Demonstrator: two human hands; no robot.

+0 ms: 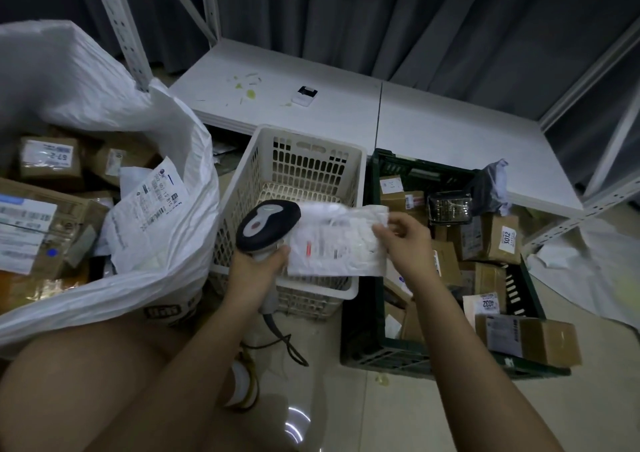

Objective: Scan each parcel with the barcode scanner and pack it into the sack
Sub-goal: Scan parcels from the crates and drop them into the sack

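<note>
Over the white basket (349, 161), the right hand (403, 240) pinches a thin, limp, likely light parcel (337, 244) by its three-o'clock edge, best supported there, while the left hand (258, 266) grips the barcode scanner (266, 225); sack (104, 81) at nine o'clock.

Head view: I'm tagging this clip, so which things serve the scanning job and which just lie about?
In use: barcode scanner in left hand; white parcel in right hand; sack; green crate of parcels.
Lying about: white basket; small device on the shelf.
</note>
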